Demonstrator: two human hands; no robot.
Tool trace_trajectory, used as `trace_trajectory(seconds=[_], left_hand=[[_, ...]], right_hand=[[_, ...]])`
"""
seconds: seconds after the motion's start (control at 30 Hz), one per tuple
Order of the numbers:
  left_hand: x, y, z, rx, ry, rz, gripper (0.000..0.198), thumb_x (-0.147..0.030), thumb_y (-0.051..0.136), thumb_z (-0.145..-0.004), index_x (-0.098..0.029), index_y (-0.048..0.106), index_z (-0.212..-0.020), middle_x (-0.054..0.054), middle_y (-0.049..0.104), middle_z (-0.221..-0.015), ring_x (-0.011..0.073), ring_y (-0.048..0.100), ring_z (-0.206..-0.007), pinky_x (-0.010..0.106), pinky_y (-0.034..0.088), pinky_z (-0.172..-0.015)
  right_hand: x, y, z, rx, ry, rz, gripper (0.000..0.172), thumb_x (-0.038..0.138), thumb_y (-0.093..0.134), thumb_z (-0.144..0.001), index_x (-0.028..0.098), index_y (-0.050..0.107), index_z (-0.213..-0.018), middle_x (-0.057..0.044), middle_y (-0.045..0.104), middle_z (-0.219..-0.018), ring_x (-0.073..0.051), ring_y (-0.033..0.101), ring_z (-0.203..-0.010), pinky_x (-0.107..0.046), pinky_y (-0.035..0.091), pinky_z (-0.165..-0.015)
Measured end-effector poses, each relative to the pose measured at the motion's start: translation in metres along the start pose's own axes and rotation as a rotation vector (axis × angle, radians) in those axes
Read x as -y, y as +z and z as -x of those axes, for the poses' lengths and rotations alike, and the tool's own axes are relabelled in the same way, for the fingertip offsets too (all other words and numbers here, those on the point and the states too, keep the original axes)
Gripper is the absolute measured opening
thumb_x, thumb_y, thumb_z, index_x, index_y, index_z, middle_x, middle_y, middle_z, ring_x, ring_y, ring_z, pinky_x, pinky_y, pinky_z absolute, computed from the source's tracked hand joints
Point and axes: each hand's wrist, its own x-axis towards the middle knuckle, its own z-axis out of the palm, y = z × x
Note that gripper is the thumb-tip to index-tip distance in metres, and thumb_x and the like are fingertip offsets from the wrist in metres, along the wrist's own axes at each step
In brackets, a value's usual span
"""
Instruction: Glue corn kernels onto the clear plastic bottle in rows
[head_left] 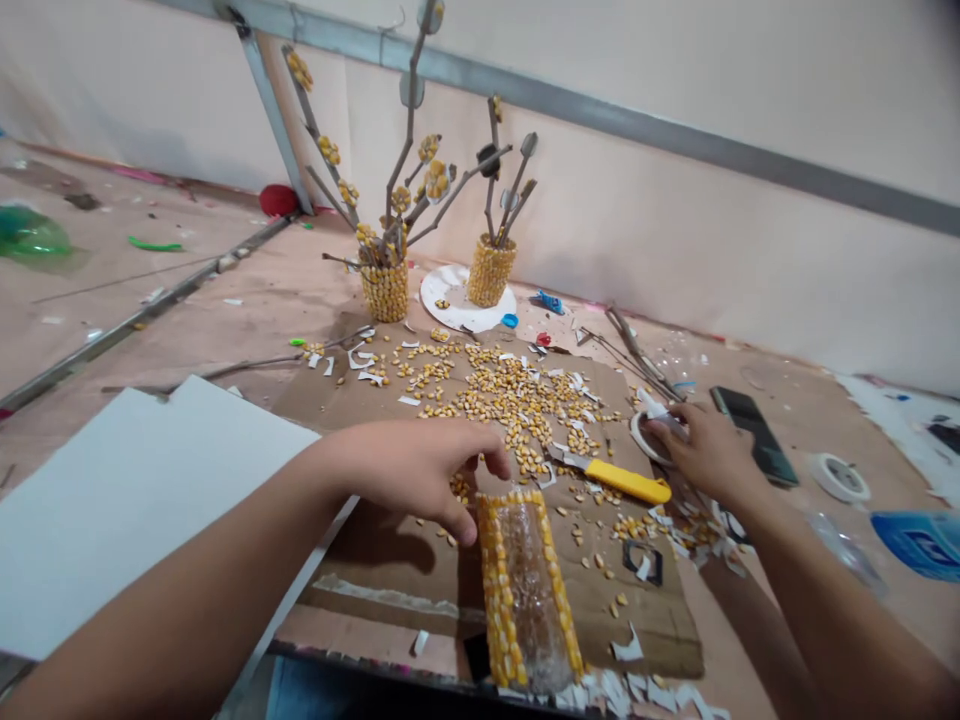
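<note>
A clear plastic cylinder (529,590) lies at the table's front edge, its sides covered with rows of corn kernels and a bare see-through strip along its middle. My left hand (420,475) hovers beside its far end, thumb and fingers apart, with nothing visible in them. At the right, my right hand (709,450) is closed around a small white glue tube (661,410), above a roll of white tape (646,440). Loose corn kernels (495,390) are scattered over the cardboard (375,560). A yellow utility knife (626,480) lies between my hands.
Two kernel-covered pots holding twigs, a larger one (385,290) and a smaller one (492,272), stand at the back. White board (150,490) lies left. A phone (754,435), another tape roll (840,478) and a blue-labelled bottle (919,545) are right.
</note>
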Motion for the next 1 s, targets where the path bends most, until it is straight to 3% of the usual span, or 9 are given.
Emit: trace_trajectory(seconds=[0.1,0.23,0.33,0.4,0.47,0.53,0.67,0.8,1.0], left_hand=[[0.002,0.009,-0.014,0.068,0.015,-0.008,0.04,-0.02,0.088,-0.072,-0.022,0.07,-0.107,0.001,0.072,-0.107,0.0232,0.066,-0.099,0.03,0.047,-0.079],[0.002,0.015,-0.023,0.11,0.006,0.097,0.021,-0.017,0.079,-0.077,-0.021,0.064,-0.091,-0.003,0.067,-0.086,0.0189,0.063,-0.082,0.028,0.041,-0.066],[-0.002,0.015,-0.022,0.117,0.009,0.181,0.019,-0.019,0.078,-0.078,-0.021,0.063,-0.09,-0.003,0.065,-0.088,0.0189,0.062,-0.085,0.028,0.043,-0.07],[-0.004,0.016,-0.022,0.106,0.031,0.222,0.02,-0.024,0.078,-0.08,-0.021,0.062,-0.091,-0.002,0.065,-0.094,0.0202,0.062,-0.091,0.03,0.044,-0.077],[-0.005,0.018,-0.023,0.086,0.06,0.255,0.023,-0.029,0.079,-0.081,-0.021,0.062,-0.094,-0.001,0.064,-0.098,0.0214,0.061,-0.096,0.031,0.045,-0.082],[-0.004,0.021,-0.026,0.067,0.087,0.282,0.023,-0.031,0.078,-0.082,-0.021,0.061,-0.096,0.0,0.063,-0.098,0.0216,0.06,-0.097,0.031,0.045,-0.083],[-0.002,0.025,-0.031,0.048,0.118,0.312,0.018,-0.031,0.073,-0.087,-0.021,0.063,-0.097,-0.001,0.065,-0.096,0.0199,0.06,-0.093,0.029,0.045,-0.081],[-0.002,0.027,-0.033,0.048,0.109,0.321,0.017,-0.031,0.072,-0.088,-0.021,0.063,-0.099,-0.001,0.066,-0.096,0.0195,0.06,-0.092,0.028,0.046,-0.08],[-0.007,0.03,-0.031,0.033,0.09,0.305,0.018,-0.035,0.071,-0.089,-0.021,0.063,-0.098,0.0,0.066,-0.098,0.0196,0.059,-0.092,0.028,0.044,-0.078]], right_hand=[[0.004,-0.014,0.007,-0.02,0.069,-0.005,0.045,0.045,0.046,-0.094,0.014,0.069,-0.118,-0.025,0.073,-0.121,-0.048,0.064,-0.122,-0.068,0.041,-0.103],[0.015,-0.046,0.033,-0.026,0.067,-0.118,0.047,0.052,0.045,-0.098,0.021,0.062,-0.129,-0.016,0.076,-0.113,-0.037,0.072,-0.103,-0.051,0.053,-0.091],[0.038,-0.066,0.065,0.002,-0.113,-0.53,0.044,0.061,0.058,-0.097,0.026,0.068,-0.123,-0.008,0.076,-0.1,-0.029,0.071,-0.091,-0.042,0.055,-0.082],[0.059,-0.073,0.086,0.067,-0.17,-0.784,0.042,0.059,0.068,-0.094,0.026,0.071,-0.118,-0.005,0.074,-0.092,-0.021,0.066,-0.073,-0.031,0.053,-0.065],[0.081,-0.075,0.102,0.184,-0.157,-1.043,0.034,0.054,0.076,-0.09,0.023,0.072,-0.102,-0.002,0.069,-0.078,-0.014,0.057,-0.06,-0.024,0.044,-0.051],[0.101,-0.074,0.112,0.275,-0.083,-1.232,0.032,0.052,0.081,-0.088,0.021,0.071,-0.092,0.0,0.065,-0.07,-0.011,0.052,-0.055,-0.021,0.038,-0.047],[0.124,-0.067,0.122,0.232,0.049,-1.477,0.037,0.053,0.088,-0.077,0.02,0.074,-0.084,0.003,0.055,-0.058,-0.008,0.039,-0.045,-0.02,0.028,-0.041],[0.129,-0.056,0.124,0.156,0.109,-1.576,0.037,0.057,0.085,-0.079,0.021,0.077,-0.082,0.002,0.054,-0.057,-0.009,0.038,-0.044,-0.021,0.025,-0.038],[0.132,-0.049,0.123,0.188,0.13,-1.56,0.058,0.078,0.077,-0.077,0.02,0.074,-0.074,0.002,0.05,-0.05,-0.009,0.035,-0.04,-0.023,0.023,-0.038]])
